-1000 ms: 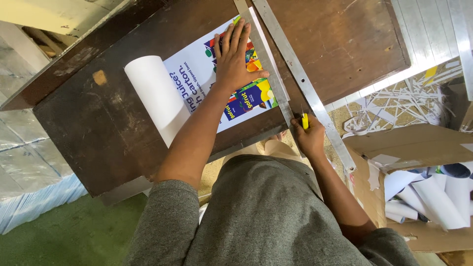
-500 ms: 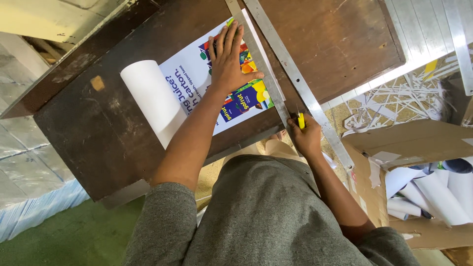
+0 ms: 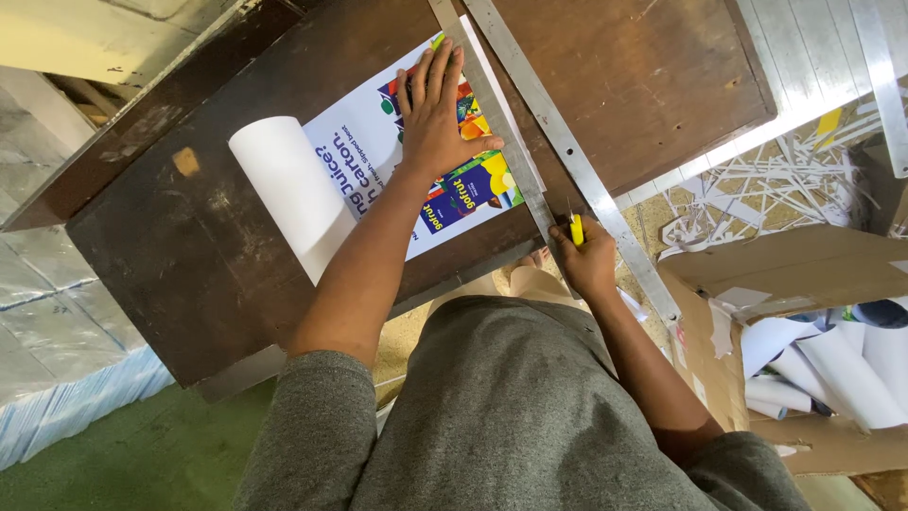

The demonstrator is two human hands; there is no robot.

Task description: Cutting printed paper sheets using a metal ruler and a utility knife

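My left hand point(image 3: 437, 115) lies flat, fingers spread, on a printed poster point(image 3: 378, 151) whose left end curls into a white roll point(image 3: 288, 194). The poster rests on a dark wooden table point(image 3: 170, 237). A metal ruler point(image 3: 497, 123) runs along the poster's right edge, just beside my fingertips. My right hand point(image 3: 588, 260) is closed around a yellow utility knife point(image 3: 576, 229) at the near end of that ruler, at the table's front edge. A second, longer metal straightedge point(image 3: 577, 161) lies parallel to the right.
Several white paper offcut strips point(image 3: 747, 194) litter the floor right of the table. A brown cardboard box point(image 3: 804, 270) with rolled white sheets point(image 3: 851, 364) stands at the right. Wrapped white stacks point(image 3: 57, 378) sit at the lower left on a green floor.
My right hand with the knife has drawn slightly toward me along the ruler. My left hand stays pressed on the poster.
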